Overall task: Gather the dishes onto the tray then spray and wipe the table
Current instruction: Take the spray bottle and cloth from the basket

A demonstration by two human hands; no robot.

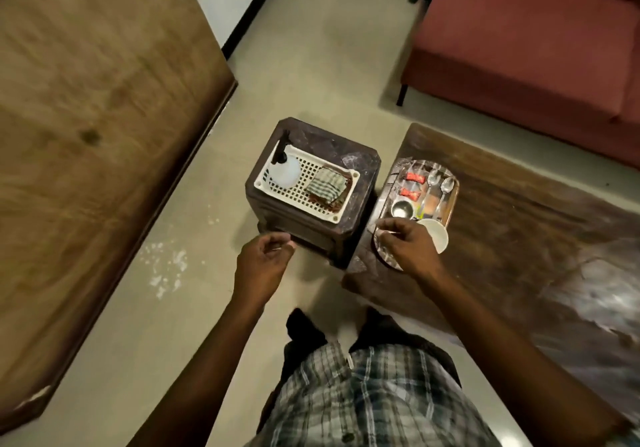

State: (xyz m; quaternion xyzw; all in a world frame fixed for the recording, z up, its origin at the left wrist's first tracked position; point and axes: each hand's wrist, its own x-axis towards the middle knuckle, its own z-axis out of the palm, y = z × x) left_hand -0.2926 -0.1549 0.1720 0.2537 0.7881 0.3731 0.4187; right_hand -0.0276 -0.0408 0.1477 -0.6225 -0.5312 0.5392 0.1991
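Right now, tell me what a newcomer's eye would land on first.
The metal tray at the dark table's near end, holding two spoons, red packets, a steel cup and a white bowl, with the right hand over it. Beside it, a white basket on a stool holds a spray bottle and folded cloth.

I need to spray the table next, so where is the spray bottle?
In the head view the spray bottle lies at the far left end of the white basket on the brown stool, left of the folded cloth and the tray.
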